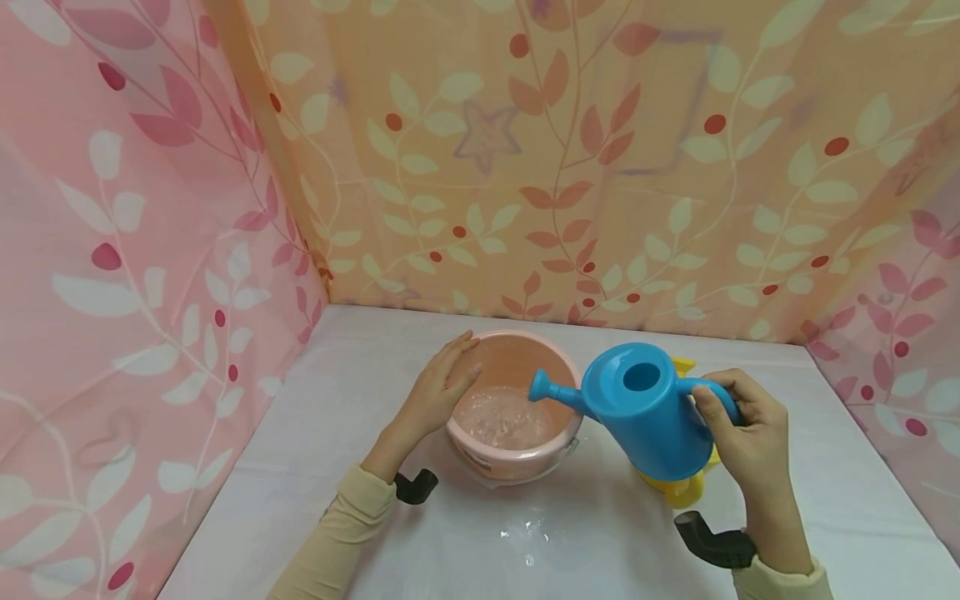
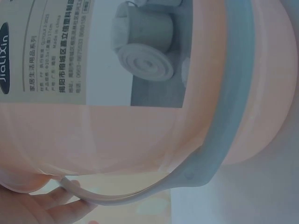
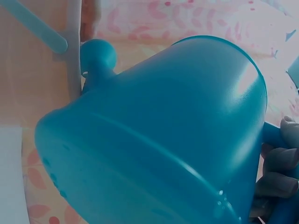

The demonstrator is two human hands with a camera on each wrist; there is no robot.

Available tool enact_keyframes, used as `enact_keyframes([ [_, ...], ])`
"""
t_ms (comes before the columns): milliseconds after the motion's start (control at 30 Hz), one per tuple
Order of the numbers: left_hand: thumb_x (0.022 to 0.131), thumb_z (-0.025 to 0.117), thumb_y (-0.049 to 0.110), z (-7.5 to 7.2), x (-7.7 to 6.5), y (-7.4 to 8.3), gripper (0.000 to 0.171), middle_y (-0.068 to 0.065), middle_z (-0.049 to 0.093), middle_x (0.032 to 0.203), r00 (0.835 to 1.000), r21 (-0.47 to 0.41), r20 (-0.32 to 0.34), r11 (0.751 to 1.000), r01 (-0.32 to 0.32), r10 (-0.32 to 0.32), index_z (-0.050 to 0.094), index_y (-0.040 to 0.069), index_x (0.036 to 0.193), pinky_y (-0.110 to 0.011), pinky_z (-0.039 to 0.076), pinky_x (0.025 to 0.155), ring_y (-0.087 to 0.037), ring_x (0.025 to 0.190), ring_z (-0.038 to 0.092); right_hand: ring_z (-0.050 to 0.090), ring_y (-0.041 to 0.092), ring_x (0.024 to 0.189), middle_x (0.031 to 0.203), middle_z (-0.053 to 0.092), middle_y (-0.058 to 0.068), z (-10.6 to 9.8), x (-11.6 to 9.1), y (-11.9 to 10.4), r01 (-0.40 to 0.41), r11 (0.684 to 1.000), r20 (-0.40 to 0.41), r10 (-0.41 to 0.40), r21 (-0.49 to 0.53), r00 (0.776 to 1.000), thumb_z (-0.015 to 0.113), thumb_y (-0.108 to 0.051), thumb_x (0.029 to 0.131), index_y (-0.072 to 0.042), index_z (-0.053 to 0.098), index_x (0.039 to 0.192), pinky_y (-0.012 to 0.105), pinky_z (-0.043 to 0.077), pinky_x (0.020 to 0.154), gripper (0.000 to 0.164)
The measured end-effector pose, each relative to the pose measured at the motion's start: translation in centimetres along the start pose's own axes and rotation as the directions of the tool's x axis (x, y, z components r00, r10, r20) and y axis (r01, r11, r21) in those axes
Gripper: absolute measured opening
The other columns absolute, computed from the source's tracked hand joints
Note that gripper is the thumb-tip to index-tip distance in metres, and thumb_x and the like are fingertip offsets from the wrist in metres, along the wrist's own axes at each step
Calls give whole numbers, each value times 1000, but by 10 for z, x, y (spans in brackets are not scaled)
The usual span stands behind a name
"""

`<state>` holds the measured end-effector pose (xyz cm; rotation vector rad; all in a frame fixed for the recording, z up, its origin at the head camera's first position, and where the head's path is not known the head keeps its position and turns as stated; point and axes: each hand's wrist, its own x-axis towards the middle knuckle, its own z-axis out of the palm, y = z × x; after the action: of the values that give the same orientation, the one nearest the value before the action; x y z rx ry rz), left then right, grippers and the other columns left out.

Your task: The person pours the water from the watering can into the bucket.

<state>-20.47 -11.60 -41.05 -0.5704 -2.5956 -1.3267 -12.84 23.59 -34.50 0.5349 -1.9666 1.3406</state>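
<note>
My right hand (image 1: 746,425) grips the handle (image 1: 723,396) of a blue watering can (image 1: 652,425). The can is tilted left, its spout head (image 1: 542,386) over the near right part of a pink bucket (image 1: 517,461). Rippled water (image 1: 502,418) shows inside the bucket. At the bucket's left rim rests my left hand (image 1: 435,387), fingers fairly straight along the rim and thumb spread over the opening. In the left wrist view, those fingers (image 2: 70,212) show beside the bucket's grey carrying handle (image 2: 229,112). From the right wrist view, the can (image 3: 177,130) has droplets on its surface.
A yellow object (image 1: 678,492) stands behind the watering can, mostly hidden by it. Wet spots (image 1: 528,533) lie on the white table (image 1: 592,550) in front of the bucket. Patterned cloth (image 1: 450,208) hangs behind the table and at both sides.
</note>
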Motion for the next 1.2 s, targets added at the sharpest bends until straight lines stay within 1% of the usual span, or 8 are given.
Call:
enact_keyframes([
  [200, 95, 43, 47, 1, 0, -1, 54, -3, 31, 150, 1000, -6, 2, 1000, -14, 14, 41, 16, 140, -54, 25, 108, -25, 138, 27, 51, 5, 66, 75, 64, -3, 0, -1, 1, -26, 1000, -21, 26, -14, 999, 59, 9, 84, 15, 58, 87, 9, 47, 68, 7],
  [367, 96, 44, 44, 1, 1, -2, 52, -4, 31, 150, 1000, -12, 3, 1000, -16, 16, 41, 15, 140, -54, 25, 108, -25, 137, 27, 52, 2, 67, 78, 63, -11, 2, -3, 1, -18, 997, -43, 15, -78, 999, 61, 7, 84, 15, 60, 89, 8, 46, 69, 9],
  [433, 96, 44, 44, 1, 1, -2, 52, -4, 32, 150, 1000, -11, 1, 1000, -16, 16, 41, 15, 139, -53, 25, 108, -25, 137, 27, 51, 0, 64, 75, 61, -14, 2, -3, 0, -15, 994, -51, 10, -105, 999, 62, 5, 84, 14, 61, 89, 7, 45, 67, 10],
  [600, 96, 43, 45, 1, 1, -2, 53, -1, 31, 150, 1000, -10, 1, 1000, -18, 18, 41, 15, 139, -53, 25, 108, -24, 137, 28, 46, -2, 53, 62, 54, -8, 4, -5, 0, -1, 992, -67, -8, -127, 998, 63, 1, 85, 12, 62, 91, 7, 41, 55, 13],
  [700, 96, 43, 46, 1, 1, -1, 53, 1, 30, 150, 1000, -10, 4, 1000, -11, 11, 41, 15, 140, -53, 25, 109, -23, 138, 27, 44, -2, 50, 61, 53, -7, 4, -5, 1, 6, 991, -74, -16, -137, 997, 63, -1, 85, 12, 62, 91, 7, 40, 52, 14],
  [900, 96, 42, 45, 0, 0, 0, 53, -1, 30, 151, 1000, -15, 9, 1000, -8, 8, 41, 15, 140, -54, 25, 109, -24, 138, 26, 45, -2, 55, 64, 54, -7, 4, -4, 0, 30, 990, -61, -39, -138, 997, 63, -4, 86, 12, 61, 90, 7, 42, 57, 16],
  [1000, 96, 43, 44, 0, 0, -1, 52, -4, 31, 150, 1000, -22, 7, 1000, -14, 14, 41, 15, 139, -55, 25, 108, -25, 138, 27, 47, -2, 59, 68, 55, -11, 4, -4, -1, 43, 989, -47, -50, -140, 998, 62, -4, 87, 12, 61, 89, 6, 43, 62, 17],
  [1200, 97, 43, 43, 1, 0, -1, 51, -4, 31, 150, 1000, -33, 3, 999, -23, 23, 42, 15, 139, -55, 25, 108, -25, 138, 27, 47, 0, 58, 66, 54, -8, 3, -5, 0, 35, 997, -43, -39, -71, 998, 62, 2, 85, 15, 58, 85, 7, 44, 59, 14],
])
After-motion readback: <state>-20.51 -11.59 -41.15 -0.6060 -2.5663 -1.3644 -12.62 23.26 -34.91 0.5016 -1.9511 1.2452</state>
